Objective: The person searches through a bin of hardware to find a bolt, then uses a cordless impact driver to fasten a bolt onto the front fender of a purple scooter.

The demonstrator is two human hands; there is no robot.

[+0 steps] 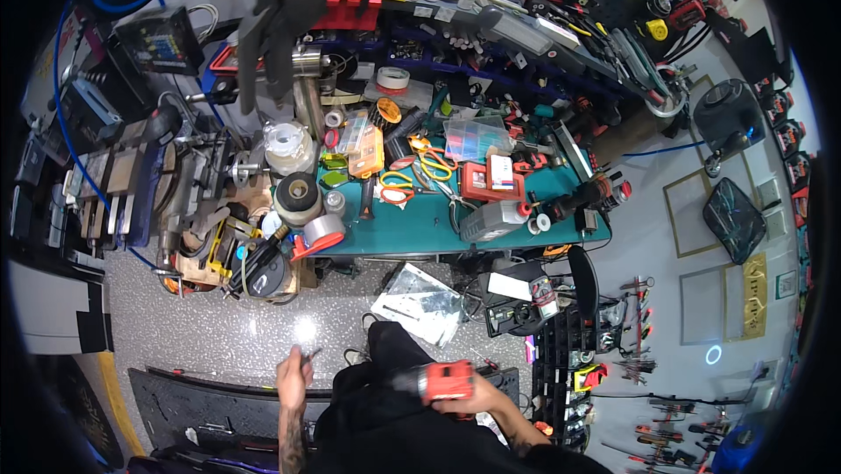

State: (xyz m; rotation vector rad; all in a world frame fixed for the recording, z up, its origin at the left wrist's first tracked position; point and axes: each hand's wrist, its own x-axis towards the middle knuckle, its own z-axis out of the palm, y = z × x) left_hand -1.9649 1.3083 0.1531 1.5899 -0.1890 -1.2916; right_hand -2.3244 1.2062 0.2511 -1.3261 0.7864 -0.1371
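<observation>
My left hand [293,379] is raised over the floor at the lower left, its fingers closed on a small dark slender item [313,356]. Too little of that item shows to name it exactly. Held in my right hand [483,396] is a red and black cordless drill [448,383], in front of my body. Its dark front end points left and is blurred, so I cannot tell whether a bit is fitted. The two hands are well apart. Beyond my knees, a sheet in clear plastic [420,303] lies on the speckled floor.
Ahead stands a workbench with a green mat [394,231], crowded with scissors [397,188], pliers [453,201] and a grey bottle [496,221]. Machinery with a round black base [263,273] is at left. An open black case [516,316] sits right, beside black storage bins [558,369].
</observation>
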